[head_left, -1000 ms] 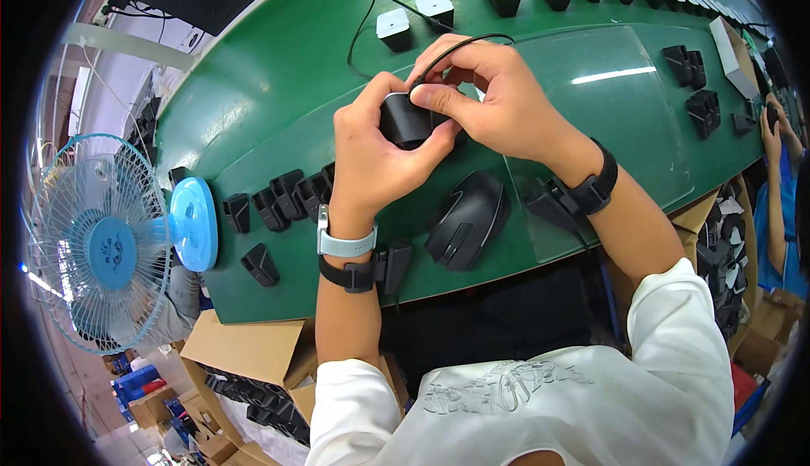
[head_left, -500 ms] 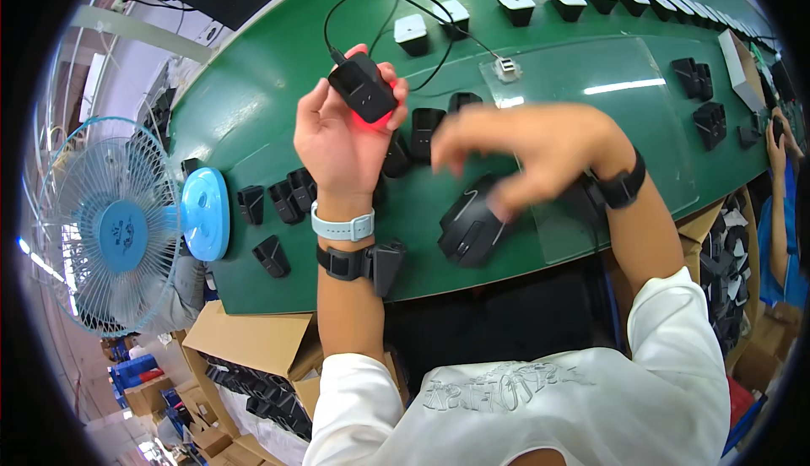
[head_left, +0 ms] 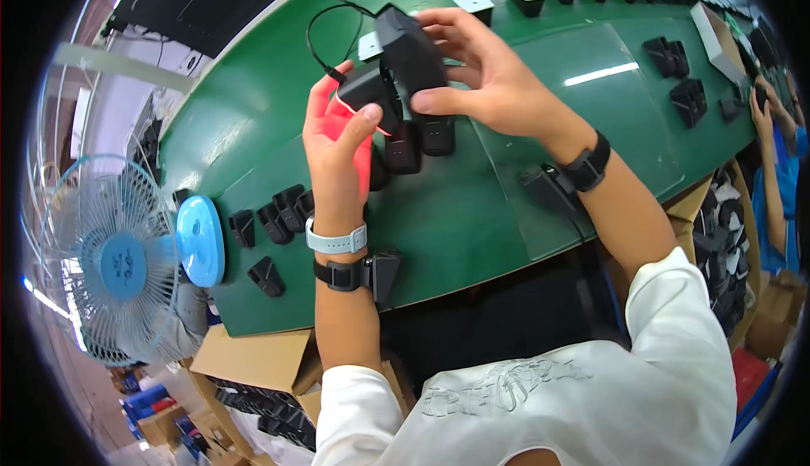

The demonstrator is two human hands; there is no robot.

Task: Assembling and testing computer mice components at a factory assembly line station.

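Left hand [head_left: 333, 137]: thumb and fingers clasp the black unit [head_left: 363, 88], red light on the palm. Right hand [head_left: 494, 86], near but apart from it: gripping the mouse [head_left: 411, 51] across its sides. Both things are above the table [head_left: 472, 213], side by side; whether they touch, I cannot tell. I judge each light, stiff, slightly slippery, best held by its side walls, clear of the unit's cable [head_left: 309, 39]. Farther out: a fan [head_left: 122, 265].
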